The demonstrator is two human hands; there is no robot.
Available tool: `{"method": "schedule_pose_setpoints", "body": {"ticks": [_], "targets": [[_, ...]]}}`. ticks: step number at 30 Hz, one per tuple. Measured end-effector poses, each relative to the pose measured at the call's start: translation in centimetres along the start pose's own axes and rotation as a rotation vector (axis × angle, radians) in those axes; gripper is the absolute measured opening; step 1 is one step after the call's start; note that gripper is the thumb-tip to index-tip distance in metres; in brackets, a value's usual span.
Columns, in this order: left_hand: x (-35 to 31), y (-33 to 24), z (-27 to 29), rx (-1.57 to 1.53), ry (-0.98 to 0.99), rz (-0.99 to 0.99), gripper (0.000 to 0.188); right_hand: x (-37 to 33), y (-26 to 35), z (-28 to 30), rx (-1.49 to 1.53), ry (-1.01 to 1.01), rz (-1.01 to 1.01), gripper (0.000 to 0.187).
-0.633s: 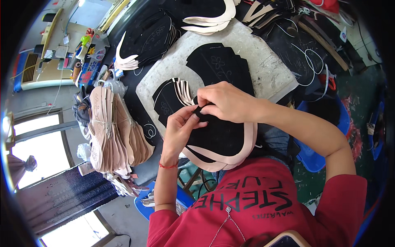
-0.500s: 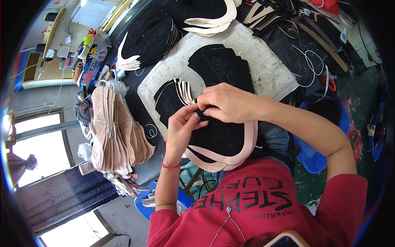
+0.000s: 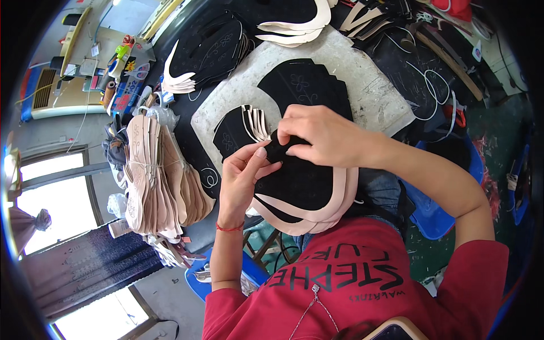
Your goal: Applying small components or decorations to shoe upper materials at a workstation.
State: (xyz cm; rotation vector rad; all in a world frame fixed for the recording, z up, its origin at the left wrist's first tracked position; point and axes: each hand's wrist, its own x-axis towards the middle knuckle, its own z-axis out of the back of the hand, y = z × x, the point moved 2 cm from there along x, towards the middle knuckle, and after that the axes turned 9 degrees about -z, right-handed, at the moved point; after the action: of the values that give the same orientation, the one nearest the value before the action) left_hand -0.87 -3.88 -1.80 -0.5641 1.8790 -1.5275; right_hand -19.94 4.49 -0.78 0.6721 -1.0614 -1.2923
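A black fabric piece (image 3: 303, 187) with a pale pink curved border (image 3: 340, 198) hangs over the near edge of a whitish slab (image 3: 378, 93). My left hand (image 3: 241, 178) pinches its upper edge between thumb and fingers. Close beside it, my right hand (image 3: 326, 136) grips the same edge with bent fingers. The black edge is bunched between the two hands, and my fingers partly hide it. Just beyond my hands, stacked black pieces (image 3: 303, 85) with flower outlines lie fanned on the slab. Several narrow pale strips (image 3: 256, 123) spread out beside my left fingertips.
At left stands a tied bundle of beige pieces (image 3: 150, 175). Farther back are another black stack (image 3: 212, 51) and pale curved pieces (image 3: 300, 31). White cord (image 3: 433, 93) lies looped at the right. A blue bin (image 3: 433, 209) stands below the table at right.
My hands have drawn slightly apart, the left shifting left and the right moving up a little. More of the bunched black edge shows between them. Both keep hold of the piece.
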Motion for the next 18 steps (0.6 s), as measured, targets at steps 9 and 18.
{"method": "schedule_pose_setpoints", "body": {"ticks": [9,18], "targets": [[0.5,-0.2,-2.3,0.049,0.042,0.036,0.025,0.0,-0.6,0.2,0.155,0.045,-0.085,0.006],[-0.2,0.4,-1.4,-0.057,-0.075,-0.046,0.026,0.2,-1.0,-0.1,0.14,0.005,-0.106,0.009]]}}
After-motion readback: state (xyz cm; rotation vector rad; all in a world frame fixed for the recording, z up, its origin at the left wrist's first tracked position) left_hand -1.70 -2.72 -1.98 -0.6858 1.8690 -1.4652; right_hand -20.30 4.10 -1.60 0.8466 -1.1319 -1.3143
